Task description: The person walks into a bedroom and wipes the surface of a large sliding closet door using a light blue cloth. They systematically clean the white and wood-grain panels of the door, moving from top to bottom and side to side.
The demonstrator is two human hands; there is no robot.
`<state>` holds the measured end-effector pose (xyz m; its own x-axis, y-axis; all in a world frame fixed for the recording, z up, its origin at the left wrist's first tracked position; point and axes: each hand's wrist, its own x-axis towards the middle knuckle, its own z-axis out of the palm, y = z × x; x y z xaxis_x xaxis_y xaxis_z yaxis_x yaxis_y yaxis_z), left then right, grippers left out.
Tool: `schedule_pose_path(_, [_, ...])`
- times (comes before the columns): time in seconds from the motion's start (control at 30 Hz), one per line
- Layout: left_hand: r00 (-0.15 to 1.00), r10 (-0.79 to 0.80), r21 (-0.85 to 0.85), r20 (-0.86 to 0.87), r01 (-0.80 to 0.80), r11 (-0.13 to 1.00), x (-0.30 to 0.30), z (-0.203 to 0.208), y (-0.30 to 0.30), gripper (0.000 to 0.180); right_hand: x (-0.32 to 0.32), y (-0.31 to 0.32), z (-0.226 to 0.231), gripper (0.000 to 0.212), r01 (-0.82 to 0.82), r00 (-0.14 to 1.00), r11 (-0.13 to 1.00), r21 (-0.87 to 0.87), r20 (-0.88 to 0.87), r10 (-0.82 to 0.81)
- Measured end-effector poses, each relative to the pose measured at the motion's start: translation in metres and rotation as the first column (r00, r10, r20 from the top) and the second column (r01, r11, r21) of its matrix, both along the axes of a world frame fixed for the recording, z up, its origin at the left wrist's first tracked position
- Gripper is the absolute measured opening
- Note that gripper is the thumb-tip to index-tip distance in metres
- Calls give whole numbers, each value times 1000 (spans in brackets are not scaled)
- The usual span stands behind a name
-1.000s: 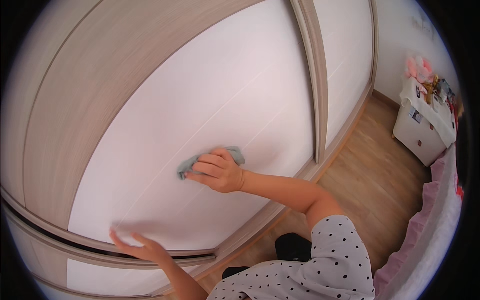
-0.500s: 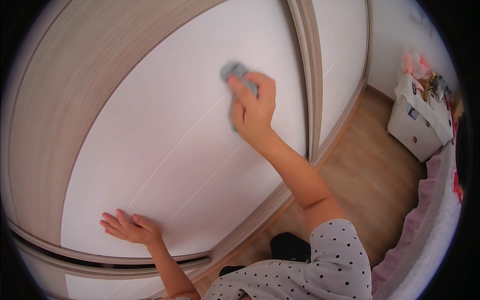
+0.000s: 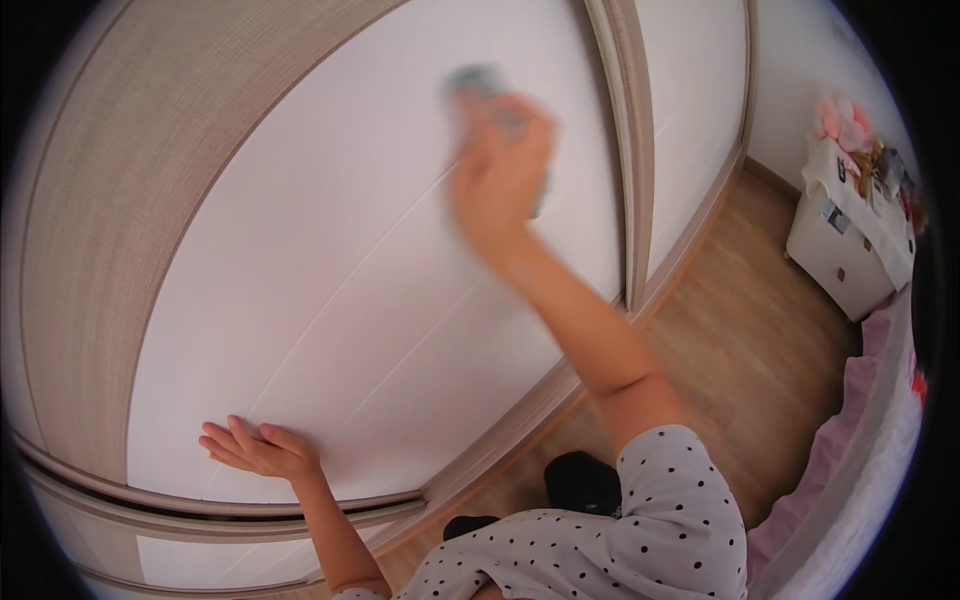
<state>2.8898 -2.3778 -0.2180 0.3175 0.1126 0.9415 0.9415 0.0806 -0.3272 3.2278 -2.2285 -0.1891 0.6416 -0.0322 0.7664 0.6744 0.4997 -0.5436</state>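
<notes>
A large white wardrobe door panel [image 3: 330,250] with faint grooves and a wood-grain frame [image 3: 180,150] fills the view's left and middle. High on this panel, my right hand [image 3: 500,165] is closed around a grey-green cloth [image 3: 478,82], pressing it to the surface. Motion blurs both the hand and the cloth, and part of the cloth is hidden behind the fingers. Lower down on the left, my left hand [image 3: 262,448] rests against the same panel with its fingers stretched out, holding nothing.
Right of the wood-grain upright [image 3: 630,150] is another white panel [image 3: 695,110]. A white cabinet [image 3: 840,250] with a pink plush item [image 3: 842,125] on top stands at the far right, beyond the wood floor [image 3: 730,330]. A pink-skirted bed [image 3: 830,450] lines the right edge.
My right hand has moved the cloth upward along the panel. My left hand stays in place on the door, and the view has shifted slightly.
</notes>
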Motion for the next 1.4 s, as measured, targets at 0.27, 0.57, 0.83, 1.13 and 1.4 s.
schedule_pose_path(0.27, [999, 7, -18, -45, -7, 1000, -33, 3, -13, 41, -84, -42, 21, 20, -474, 651, 861, 187, 733, 199])
schedule_pose_path(0.57, [997, 11, -20, -81, -12, 1000, -62, 4, -29, 39, 71, 39, 6, 40, -35, 999, 979, 201, 24, 31])
schedule_pose_path(0.83, [996, 4, -12, -85, -5, 1000, -71, 5, -29, 39, 28, 10, -147, 41, -102, 932, 971, -216, -363, 17])
schedule_pose_path(1.13, [994, -12, -18, -108, 11, 1000, -73, 3, -34, 39, 50, 26, -40, 41, 117, 993, 990, 78, -11, -117])
schedule_pose_path(1.4, [989, 59, -11, -134, -61, 998, -70, 3, -35, 38, 36, 2, -195, 31, -38, 935, 975, -219, -353, -43])
